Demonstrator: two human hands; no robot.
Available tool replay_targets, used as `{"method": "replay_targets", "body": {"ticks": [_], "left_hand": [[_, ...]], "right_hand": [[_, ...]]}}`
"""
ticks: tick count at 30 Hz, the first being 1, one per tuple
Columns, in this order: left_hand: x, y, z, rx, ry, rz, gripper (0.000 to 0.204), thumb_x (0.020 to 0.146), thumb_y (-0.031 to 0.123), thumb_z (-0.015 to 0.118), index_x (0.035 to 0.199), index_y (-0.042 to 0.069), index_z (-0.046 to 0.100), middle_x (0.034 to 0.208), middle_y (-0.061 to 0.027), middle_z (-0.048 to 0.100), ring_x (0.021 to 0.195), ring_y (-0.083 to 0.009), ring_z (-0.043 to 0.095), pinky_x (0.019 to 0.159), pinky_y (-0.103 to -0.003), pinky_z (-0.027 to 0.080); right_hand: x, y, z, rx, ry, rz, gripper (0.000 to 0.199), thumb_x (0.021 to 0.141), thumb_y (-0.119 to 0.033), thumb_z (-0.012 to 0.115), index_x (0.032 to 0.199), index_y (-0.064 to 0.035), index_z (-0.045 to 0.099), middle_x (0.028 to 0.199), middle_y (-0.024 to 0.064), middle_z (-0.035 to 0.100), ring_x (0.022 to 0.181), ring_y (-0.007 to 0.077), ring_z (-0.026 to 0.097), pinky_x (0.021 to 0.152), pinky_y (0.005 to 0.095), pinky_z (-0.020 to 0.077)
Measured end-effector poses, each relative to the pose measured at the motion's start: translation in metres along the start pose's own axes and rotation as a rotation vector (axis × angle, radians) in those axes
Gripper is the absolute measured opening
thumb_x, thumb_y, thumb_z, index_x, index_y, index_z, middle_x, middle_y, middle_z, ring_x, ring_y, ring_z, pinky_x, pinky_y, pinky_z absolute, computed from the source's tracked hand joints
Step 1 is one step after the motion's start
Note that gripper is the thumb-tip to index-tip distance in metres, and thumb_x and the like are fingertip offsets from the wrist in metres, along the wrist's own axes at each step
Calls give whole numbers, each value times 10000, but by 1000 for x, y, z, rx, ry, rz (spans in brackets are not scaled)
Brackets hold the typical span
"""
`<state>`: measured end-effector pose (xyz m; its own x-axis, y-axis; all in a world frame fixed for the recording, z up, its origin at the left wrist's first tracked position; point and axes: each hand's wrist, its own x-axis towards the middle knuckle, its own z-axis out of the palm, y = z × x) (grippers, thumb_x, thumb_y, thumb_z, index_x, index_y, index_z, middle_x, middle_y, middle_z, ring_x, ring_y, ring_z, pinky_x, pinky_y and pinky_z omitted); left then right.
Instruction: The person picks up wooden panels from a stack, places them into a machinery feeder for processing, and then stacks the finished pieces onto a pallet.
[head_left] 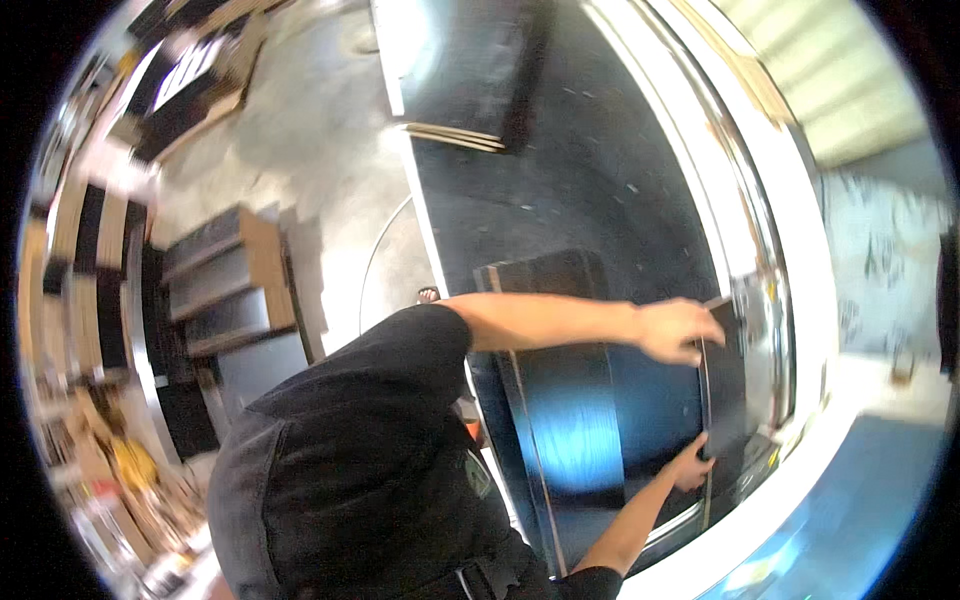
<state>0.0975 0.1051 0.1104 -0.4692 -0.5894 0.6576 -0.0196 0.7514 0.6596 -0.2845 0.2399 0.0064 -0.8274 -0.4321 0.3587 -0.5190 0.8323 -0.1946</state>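
A narrow dark board (727, 385) with a pale edge lies along the far side of a black-topped work table (610, 190), beside a shiny metal rail. My left hand (672, 330) grips the board near its upper end, fingers curled over its edge. Lower down on the same edge, my right hand (688, 468) is closed round it, partly hidden by the board. Between my body and this board lies a wide dark panel (565, 400) with a thin light edge, its glossy face catching blue light.
Stacked dark boards (455, 136) lie on the table's upper part. Left of it, on the concrete floor (310, 120), stands a brown shelf-like unit (235, 285). Farther left are piled planks and a yellow object (133, 465). A pale, marked sheet (885, 270) is at the right.
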Motion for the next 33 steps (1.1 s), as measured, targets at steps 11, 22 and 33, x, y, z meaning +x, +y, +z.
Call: {"method": "replay_targets", "body": {"ticks": [11,22,33], "left_hand": [[-455,238,-214,498,671,-1154,313,941,229,662,1211,72,666,1101,-159,718,1027,-323,686,921,-439,532],[-524,259,-343,639,792,-858,371,890,218,694,1232,81,650,1015,-170,717,938,-371,683,836,-457,543],[-742,135,-407,332,1012,-1380,395,892,315,627,1200,72,673,1081,-207,721,1001,-405,684,891,-489,532]], "right_hand": [[-208,-146,-137,1189,-417,-197,492,1001,-354,557,1304,32,593,1297,222,620,1092,339,648,884,418,553],[-688,-338,-313,1073,-1239,-2204,203,931,-25,655,1129,7,690,986,125,731,905,220,692,813,364,548],[-825,-454,-281,852,-1633,-1897,205,937,-38,644,1125,13,705,901,132,748,790,190,709,752,326,551]]}}
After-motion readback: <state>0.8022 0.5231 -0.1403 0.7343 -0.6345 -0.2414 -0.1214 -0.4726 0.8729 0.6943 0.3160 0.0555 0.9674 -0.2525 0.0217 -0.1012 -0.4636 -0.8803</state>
